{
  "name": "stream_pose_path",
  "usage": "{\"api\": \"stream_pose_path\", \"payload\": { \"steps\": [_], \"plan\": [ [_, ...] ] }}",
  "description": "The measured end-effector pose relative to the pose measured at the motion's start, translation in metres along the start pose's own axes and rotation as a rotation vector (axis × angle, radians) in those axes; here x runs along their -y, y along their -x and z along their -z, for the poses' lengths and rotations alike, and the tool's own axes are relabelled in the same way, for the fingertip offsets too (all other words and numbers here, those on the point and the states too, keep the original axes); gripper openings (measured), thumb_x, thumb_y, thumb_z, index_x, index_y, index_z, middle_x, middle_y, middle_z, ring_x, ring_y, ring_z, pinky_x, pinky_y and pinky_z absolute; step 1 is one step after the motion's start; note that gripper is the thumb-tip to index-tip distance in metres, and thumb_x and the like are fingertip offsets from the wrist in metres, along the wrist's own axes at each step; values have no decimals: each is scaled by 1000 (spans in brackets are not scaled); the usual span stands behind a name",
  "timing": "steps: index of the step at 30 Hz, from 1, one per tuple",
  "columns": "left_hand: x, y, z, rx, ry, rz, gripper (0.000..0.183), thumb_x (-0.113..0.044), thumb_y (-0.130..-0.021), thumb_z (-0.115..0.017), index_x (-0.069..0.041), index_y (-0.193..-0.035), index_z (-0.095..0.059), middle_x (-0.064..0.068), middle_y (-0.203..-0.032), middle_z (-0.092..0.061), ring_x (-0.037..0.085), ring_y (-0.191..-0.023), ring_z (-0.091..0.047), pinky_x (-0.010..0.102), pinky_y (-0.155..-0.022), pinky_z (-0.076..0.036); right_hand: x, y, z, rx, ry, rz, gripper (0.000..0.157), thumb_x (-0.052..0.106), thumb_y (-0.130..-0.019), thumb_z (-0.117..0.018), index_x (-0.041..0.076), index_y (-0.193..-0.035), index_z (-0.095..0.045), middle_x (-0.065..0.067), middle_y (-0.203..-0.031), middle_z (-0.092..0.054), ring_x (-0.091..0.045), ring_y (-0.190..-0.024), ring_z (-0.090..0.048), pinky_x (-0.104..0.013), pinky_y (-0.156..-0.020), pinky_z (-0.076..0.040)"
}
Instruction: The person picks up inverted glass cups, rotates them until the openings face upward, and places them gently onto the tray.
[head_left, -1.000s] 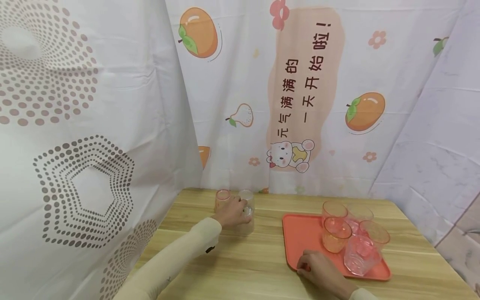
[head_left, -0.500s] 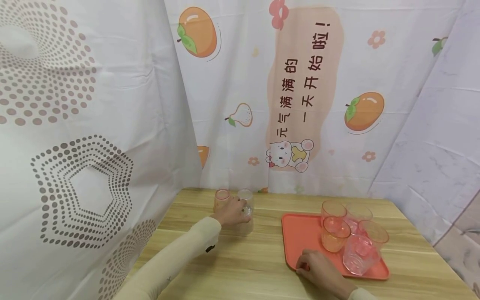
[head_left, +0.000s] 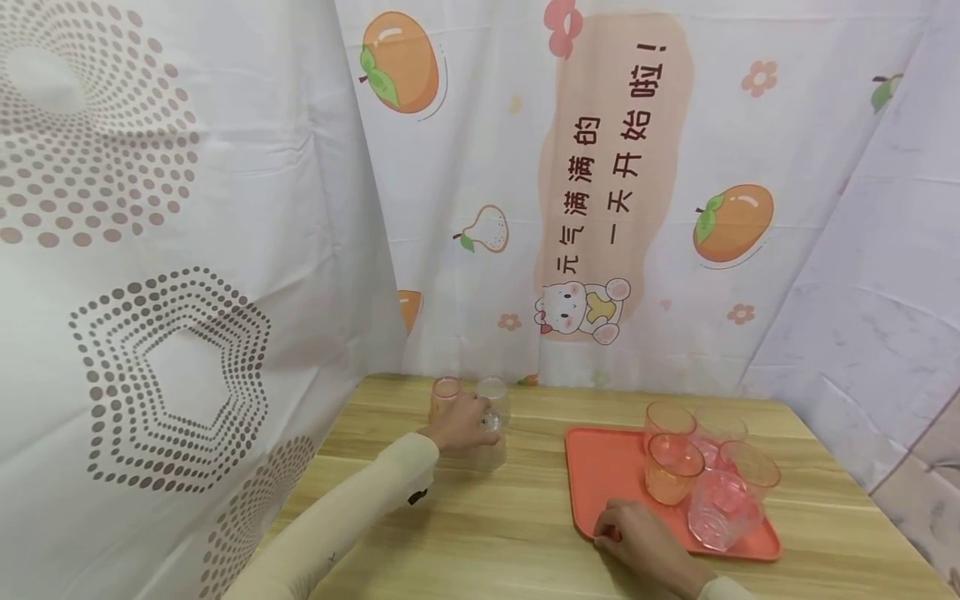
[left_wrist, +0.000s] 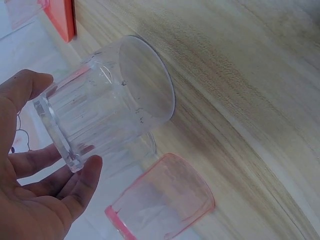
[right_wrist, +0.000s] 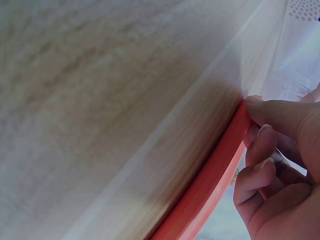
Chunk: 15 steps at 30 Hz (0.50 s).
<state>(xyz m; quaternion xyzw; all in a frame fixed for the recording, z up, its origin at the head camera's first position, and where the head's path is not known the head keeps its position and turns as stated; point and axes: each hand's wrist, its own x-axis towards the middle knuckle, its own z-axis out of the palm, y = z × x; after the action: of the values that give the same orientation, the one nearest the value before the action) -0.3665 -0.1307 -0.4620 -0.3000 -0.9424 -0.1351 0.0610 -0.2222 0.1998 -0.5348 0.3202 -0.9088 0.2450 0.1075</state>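
Observation:
At the far left of the table, my left hand (head_left: 462, 422) grips a clear plastic cup (left_wrist: 107, 95) by its thick base, thumb on one side and fingers on the other. The cup is upside down, its wide rim down at the wood. Beside it stand another clear cup (head_left: 492, 390) and a pinkish-orange cup (head_left: 446, 389), partly hidden by the hand in the head view. My right hand (head_left: 641, 537) pinches the near left corner of the red tray (head_left: 600, 475), thumb on its rim (right_wrist: 212, 182) and the other fingers curled.
Several clear, pink and orange cups stand together on the tray's right part, among them an orange cup (head_left: 672, 475) and a clear cup (head_left: 716, 517). The wooden table (head_left: 450, 533) is bounded by a patterned curtain (head_left: 480, 317) behind and another on the left.

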Motion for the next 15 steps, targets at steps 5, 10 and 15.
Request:
{"api": "stream_pose_path", "payload": {
  "steps": [5,10,15],
  "plan": [
    [1,-1,1,-1,-1,9,51,-39,-86,-81,-2,-118,-69,9,-111,-68,19,-97,-61,33,-82,-54,0,0,3,18,-14,-13,18,9,-79,-87,20,-78,-72,18,-77,-54,3,-69,-52,-23,-59,-47],
    [-1,0,-2,-15,-3,6,50,-42,-84,-80,-5,-115,-70,6,-108,-69,17,-94,-62,31,-79,-54,1,1,2,43,-11,-34,17,11,-80,-87,21,-78,-73,18,-78,-54,3,-69,-51,-23,-58,-47],
    [-7,4,-4,-25,-20,20,56,-48,-83,-80,-6,-119,-70,6,-114,-70,18,-98,-64,33,-81,-55,-1,1,1,46,-4,-29,17,12,-81,-87,22,-79,-73,17,-78,-54,2,-69,-51,-23,-58,-47]
  ]
}}
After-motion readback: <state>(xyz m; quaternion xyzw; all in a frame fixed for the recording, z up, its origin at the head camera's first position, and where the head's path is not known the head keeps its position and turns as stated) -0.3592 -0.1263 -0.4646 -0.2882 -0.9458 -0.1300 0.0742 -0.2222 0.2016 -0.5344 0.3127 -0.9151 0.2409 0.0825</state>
